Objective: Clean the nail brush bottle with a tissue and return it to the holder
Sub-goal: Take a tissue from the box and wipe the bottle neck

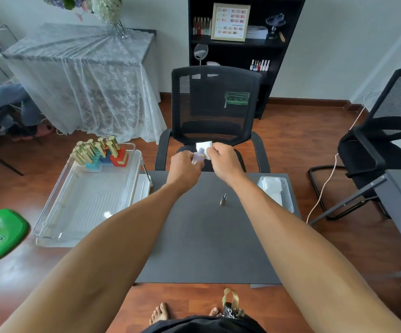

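While no label or writing can be read on anything in reach, the small pale lilac bottle (198, 156) shows as translucent, smooth and rounded. It is held above the far edge of the table, the left hand (185, 165) curled closed around its lower part. The right hand (224, 160) pinches a crumpled white tissue (204, 147) against the bottle's upper end, fingers closed tight on the paper. Both bare forearms reach forward over the matte dark grey table (206, 241).

One small metallic cap with a thin brush stem (223, 200) stands upright on the table, well apart from the hands. At the table's right edge sits one clear plastic tray (287, 200) holding folded white tissues. To the left, a large clear acrylic tray (50, 224) with a ribbed floor carries the holder (108, 162), a cluster of blocky red, blue and teal cells filled with gold-capped bottles (92, 147), roughly ten; the exact count is unclear.

Two black mesh office chairs stand beyond the table, the nearer one (215, 109) directly behind the hands.
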The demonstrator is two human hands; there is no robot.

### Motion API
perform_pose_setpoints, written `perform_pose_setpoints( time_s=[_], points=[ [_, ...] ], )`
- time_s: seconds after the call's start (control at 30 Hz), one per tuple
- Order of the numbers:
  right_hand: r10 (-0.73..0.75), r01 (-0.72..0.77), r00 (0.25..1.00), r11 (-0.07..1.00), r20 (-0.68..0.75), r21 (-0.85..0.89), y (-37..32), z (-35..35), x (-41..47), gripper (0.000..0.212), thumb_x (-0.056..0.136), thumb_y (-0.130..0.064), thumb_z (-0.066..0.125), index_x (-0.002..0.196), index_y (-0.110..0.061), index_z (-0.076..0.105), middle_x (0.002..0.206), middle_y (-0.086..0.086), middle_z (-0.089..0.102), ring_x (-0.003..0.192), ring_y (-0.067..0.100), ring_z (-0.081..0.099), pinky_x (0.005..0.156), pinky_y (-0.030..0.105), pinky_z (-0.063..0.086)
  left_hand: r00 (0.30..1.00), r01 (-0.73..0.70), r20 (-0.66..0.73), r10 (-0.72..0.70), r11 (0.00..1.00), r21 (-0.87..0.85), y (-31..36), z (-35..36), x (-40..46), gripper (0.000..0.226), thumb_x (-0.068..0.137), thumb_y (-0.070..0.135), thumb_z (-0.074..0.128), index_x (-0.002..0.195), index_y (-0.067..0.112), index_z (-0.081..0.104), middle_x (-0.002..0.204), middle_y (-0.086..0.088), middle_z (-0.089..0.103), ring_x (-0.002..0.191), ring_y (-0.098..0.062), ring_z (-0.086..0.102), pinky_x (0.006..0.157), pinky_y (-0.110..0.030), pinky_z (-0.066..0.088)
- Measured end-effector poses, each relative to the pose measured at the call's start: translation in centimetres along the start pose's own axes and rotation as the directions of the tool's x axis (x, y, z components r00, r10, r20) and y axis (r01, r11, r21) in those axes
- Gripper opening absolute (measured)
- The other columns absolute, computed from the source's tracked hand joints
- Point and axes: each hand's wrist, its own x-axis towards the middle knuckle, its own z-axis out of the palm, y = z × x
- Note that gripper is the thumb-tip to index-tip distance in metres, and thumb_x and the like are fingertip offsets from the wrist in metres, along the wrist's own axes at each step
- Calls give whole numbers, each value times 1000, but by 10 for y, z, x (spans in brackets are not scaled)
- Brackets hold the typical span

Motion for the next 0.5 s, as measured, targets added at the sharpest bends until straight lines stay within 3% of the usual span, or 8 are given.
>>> perform_pose_setpoints(
  time_s=[0.1, 0.2, 0.33, 0.4, 0.5],
  points=[
    [-11, 10, 1000, 999, -16, -46, 1, 0, -4, 36, 105, -14, 48, 74, 3, 54, 70, 10, 54, 65, 16, 43, 60, 36, 33, 999, 19, -47, -19, 1000, 5, 2, 3, -1, 37, 104, 29, 60, 79, 3, 69, 74, -10, 68, 59, -15, 56, 49, -23, 39],
    [-11, 9, 999, 998, -32, -60, 2, -1, -7, 36, 106, -15, 47, 73, 0, 53, 70, 8, 53, 64, 16, 42, 59, 35, 31, 998, 17, -61, -22, 997, -79, 4, 3, -1, 46, 106, 39, 57, 72, 8, 61, 71, -6, 71, 55, -11, 58, 50, -25, 43],
    [-12, 11, 999, 999, -38, -34, 1, -5, -4, 34, 105, -15, 47, 78, 6, 53, 71, 8, 51, 66, 17, 40, 59, 35, 29, 1000, 11, -14, -12, 997, -73, 5, -4, -1, 34, 102, 48, 61, 93, 15, 60, 86, 1, 70, 72, -10, 64, 54, -20, 40],
    [-17, 16, 999, 1000, -49, -23, -1, -7, -1, 35, 104, -15, 48, 74, 1, 50, 69, 5, 49, 64, 16, 38, 58, 35, 28, 1000, 0, 14, 1, 996, -90, 5, -5, -1, 42, 104, 57, 52, 98, 16, 61, 87, 2, 72, 77, -12, 67, 57, -21, 42],
    [-43, 42, 997, 999, -63, -14, -5, -8, 3, 40, 104, -13, 48, 65, -14, 43, 64, -3, 44, 60, 12, 36, 54, 31, 28, 1000, 18, 21, -14, 983, -180, 6, -7, -1, 40, 104, 59, 53, 105, 19, 59, 88, 3, 74, 84, -13, 72, 71, -32, 58]
  ],
)
